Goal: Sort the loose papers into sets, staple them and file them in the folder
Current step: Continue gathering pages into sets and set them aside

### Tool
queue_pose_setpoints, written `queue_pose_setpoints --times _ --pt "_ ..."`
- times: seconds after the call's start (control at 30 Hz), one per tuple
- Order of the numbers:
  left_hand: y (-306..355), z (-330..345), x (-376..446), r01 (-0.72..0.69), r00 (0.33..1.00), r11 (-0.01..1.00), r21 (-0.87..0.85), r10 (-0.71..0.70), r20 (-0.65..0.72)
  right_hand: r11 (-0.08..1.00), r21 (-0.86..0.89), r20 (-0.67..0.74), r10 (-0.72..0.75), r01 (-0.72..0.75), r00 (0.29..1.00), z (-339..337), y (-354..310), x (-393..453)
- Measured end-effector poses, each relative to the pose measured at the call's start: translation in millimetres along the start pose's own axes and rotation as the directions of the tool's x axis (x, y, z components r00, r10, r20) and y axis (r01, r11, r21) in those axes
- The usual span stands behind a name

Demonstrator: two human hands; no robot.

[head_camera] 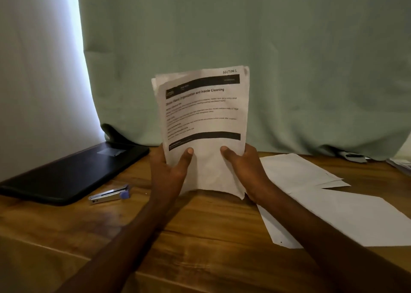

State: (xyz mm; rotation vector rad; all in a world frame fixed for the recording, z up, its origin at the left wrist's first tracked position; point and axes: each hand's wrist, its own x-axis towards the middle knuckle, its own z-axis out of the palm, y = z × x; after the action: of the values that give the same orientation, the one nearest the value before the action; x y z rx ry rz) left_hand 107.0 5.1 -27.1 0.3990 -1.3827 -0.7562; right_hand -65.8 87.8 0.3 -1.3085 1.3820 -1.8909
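Observation:
I hold a small set of printed papers (204, 115) upright over the middle of the wooden table (200, 237). The front sheet is marked "SECTION 1" at its top right corner. My left hand (169, 170) grips the set's lower left edge, thumb on the front. My right hand (242, 170) grips its lower right edge the same way. The sheets behind stick out unevenly at the top left. A silver stapler (110, 195) with a purple end lies on the table to the left. Behind it lies a shut black folder (71, 172).
Loose white sheets (333, 203) lie face down on the table at the right, overlapping one another. More papers (400, 165) show at the far right edge. A green curtain (244, 48) hangs right behind the table, a pale wall to its left.

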Motion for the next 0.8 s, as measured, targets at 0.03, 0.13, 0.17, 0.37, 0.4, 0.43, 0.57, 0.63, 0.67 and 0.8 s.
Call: queue_pose_setpoints --times 0.03,0.13,0.17,0.37,0.4,0.43,0.57,0.63,0.67,0.8 --pt "1 2 -1 0.018 1.0 1.0 0.007 -0.019 0.025 0.999 -0.03 0.015 0.012 -0.012 1.0 3 3 -1" --pt "0 4 -3 0.054 0.997 0.998 0.018 -0.055 0.049 0.997 -0.071 0.021 0.024 -0.023 0.999 5 11 -3" --pt "-1 3 -3 0.046 0.998 0.999 0.001 -0.046 0.034 0.997 -0.083 0.002 0.001 -0.001 1.0 5 11 -4" --pt "-6 4 -1 0.113 0.994 0.993 0.016 -0.113 0.005 0.924 -0.38 0.034 0.048 -0.032 0.998 14 23 -7" --pt "-4 5 -2 0.114 0.993 0.993 0.008 -0.114 0.001 0.906 -0.423 0.012 0.027 -0.019 1.0 14 23 -8" --pt "-3 5 -3 0.106 0.994 0.994 -0.008 -0.106 -0.001 0.901 -0.433 -0.017 -0.021 0.012 1.0 13 22 -9" --pt "-12 3 -2 0.157 0.987 0.987 -0.025 -0.156 0.042 0.869 -0.493 -0.004 -0.059 0.049 0.998 9 20 -8" --pt "-19 2 -3 0.221 0.973 0.974 0.044 -0.223 0.051 0.845 -0.535 0.02 0.03 -0.015 0.999 6 25 -7" --pt "-20 3 -3 0.227 0.972 0.972 0.055 -0.229 0.052 0.845 -0.533 0.01 0.05 -0.037 0.999 5 25 -8" --pt "-23 -2 3 0.108 0.99 0.988 0.111 -0.117 0.075 0.89 -0.453 -0.015 0.051 -0.052 0.999 1 24 -2"
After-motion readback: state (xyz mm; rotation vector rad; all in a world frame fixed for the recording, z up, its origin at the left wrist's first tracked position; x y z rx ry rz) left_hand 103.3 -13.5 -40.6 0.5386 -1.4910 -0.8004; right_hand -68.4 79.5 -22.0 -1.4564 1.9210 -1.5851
